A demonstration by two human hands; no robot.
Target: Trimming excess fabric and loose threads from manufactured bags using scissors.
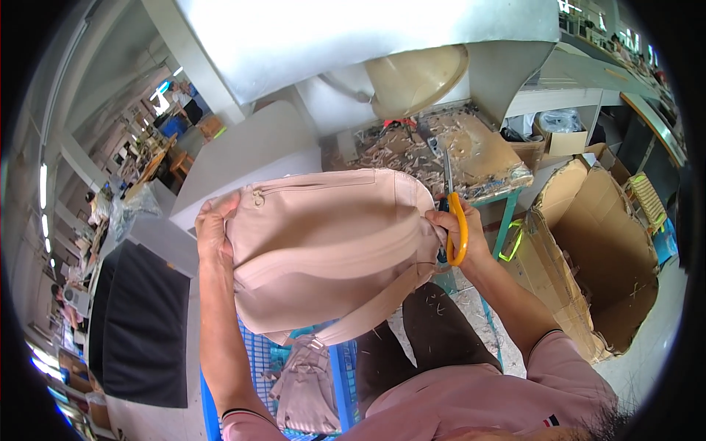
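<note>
A pale pink backpack [323, 220] is stretched out between my two hands in front of me, tilted, with a zip and a ring-shaped puller along its upper edge. My left hand [215, 226] is closed on its left end. At the opposite end, the fingers of my right hand [473, 237] pinch the fabric. Orange-handled scissors [462, 228] also hang on that right hand, blades pointing up and away from me. A strap [382, 305] droops along the backpack's lower right side. Below, a similar pink backpack [305, 386] lies in a blue plastic basket [209, 397].
Behind the backpack stands a worktable [485, 154] strewn with scraps, beside a grey machine housing [250, 147]. On the right is a large open cardboard box [559, 250] with ragged edges. Black cloth [143, 323] hangs at the left. Other people are at work far off.
</note>
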